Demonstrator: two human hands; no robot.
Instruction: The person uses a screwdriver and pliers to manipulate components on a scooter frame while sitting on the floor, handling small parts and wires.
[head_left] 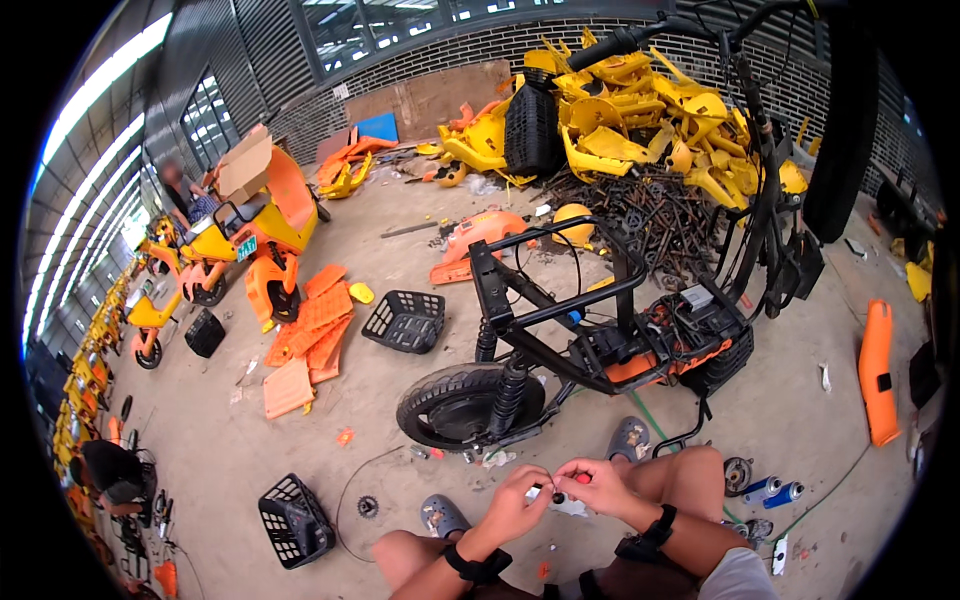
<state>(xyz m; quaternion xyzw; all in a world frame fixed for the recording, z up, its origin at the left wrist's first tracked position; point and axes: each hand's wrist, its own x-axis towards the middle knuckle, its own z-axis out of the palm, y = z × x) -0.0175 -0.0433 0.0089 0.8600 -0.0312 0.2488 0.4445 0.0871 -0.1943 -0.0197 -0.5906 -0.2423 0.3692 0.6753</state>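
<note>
My left hand [516, 503] and my right hand [602, 491] meet in front of my knees, fingertips pinched together. Whatever lies between the fingertips is too small to name. A small red piece [583, 479] shows at the fingers of my right hand. Just below the fingertips is a small dark round part [559, 498], with something white beside it; I cannot tell whether either is held. Beyond my hands stands a stripped black electric scooter frame [494, 290], its rear wheel [425, 408] nearest me. Wiring and components are exposed on its right side.
Black plastic baskets [297, 522] [404, 322] and a sprocket [368, 507] lie on the left. Blue spray cans [788, 494] and an orange panel [879, 375] are on the right. Yellow panels [610, 145] are heaped behind the frame. Other people [112, 470] are at the left.
</note>
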